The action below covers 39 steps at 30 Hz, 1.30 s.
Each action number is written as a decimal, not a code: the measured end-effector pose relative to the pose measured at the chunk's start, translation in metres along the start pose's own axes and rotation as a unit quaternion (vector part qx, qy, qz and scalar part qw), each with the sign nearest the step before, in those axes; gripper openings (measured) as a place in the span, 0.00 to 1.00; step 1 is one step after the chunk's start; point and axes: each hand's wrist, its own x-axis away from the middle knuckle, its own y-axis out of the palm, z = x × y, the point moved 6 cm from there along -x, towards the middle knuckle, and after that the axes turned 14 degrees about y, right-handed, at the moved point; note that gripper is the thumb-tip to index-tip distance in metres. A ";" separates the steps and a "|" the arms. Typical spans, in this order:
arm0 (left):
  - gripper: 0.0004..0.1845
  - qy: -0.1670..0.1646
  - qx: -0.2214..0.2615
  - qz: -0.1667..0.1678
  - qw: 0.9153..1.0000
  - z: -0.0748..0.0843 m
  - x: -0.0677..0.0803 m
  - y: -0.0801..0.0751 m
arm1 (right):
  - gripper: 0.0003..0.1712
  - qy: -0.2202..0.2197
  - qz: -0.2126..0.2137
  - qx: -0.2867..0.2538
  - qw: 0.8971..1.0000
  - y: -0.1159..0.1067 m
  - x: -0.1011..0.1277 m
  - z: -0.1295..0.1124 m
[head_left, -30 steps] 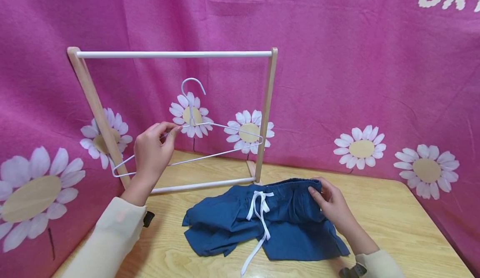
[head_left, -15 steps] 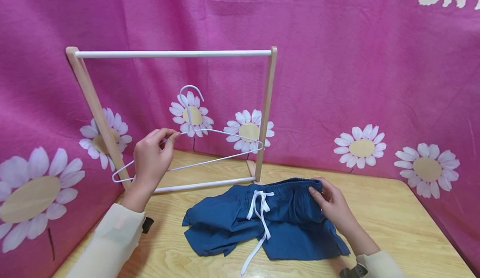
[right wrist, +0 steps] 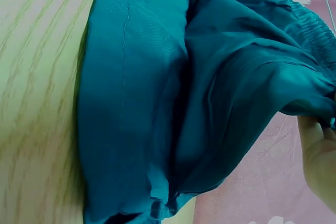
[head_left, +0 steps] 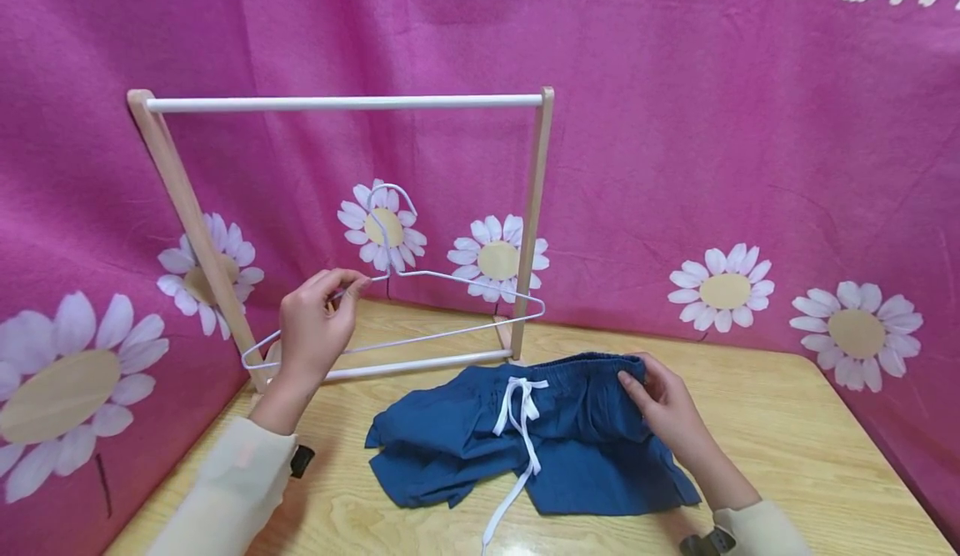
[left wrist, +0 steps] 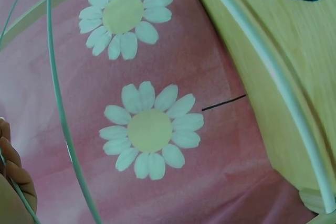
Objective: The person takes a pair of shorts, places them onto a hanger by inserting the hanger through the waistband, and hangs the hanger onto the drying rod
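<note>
My left hand (head_left: 318,323) pinches the left shoulder of a white wire clothes hanger (head_left: 468,279), just beside the neck of its hook. The hanger is held up in front of the rack, hook upward. In the left wrist view, the fingers (left wrist: 18,174) show at the left edge with the hanger wire (left wrist: 63,114) nearby. A pair of dark blue shorts (head_left: 592,456) with a tied white drawstring (head_left: 525,439) lies on the table. My right hand (head_left: 663,402) grips the right end of their waistband, lifting it; in the right wrist view the shorts (right wrist: 136,87) hide most of that hand.
A small clothes rack with wooden side posts (head_left: 531,222) and a white top rail (head_left: 345,103) stands at the back left of the wooden table (head_left: 787,439). Its lower white rail (head_left: 427,364) runs close behind the shorts. A pink curtain (head_left: 675,122) with daisies hangs behind.
The hanger has come down and, lately, a little to the right with my left hand, its lower bar now nearer the shorts. My right hand keeps its grip on the waistband.
</note>
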 end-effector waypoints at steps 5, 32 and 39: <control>0.01 -0.002 0.025 0.003 1.000 0.004 0.007 0.007 | 0.11 -0.038 0.008 -0.004 0.999 0.000 0.000 -0.005; 0.02 0.017 0.102 -0.024 0.994 0.017 0.019 0.033 | 0.11 -0.058 0.001 -0.028 0.998 0.004 0.004 -0.009; 0.02 0.011 0.112 -0.039 0.993 0.017 0.020 0.038 | 0.10 -0.056 0.005 -0.021 0.998 0.002 0.003 -0.009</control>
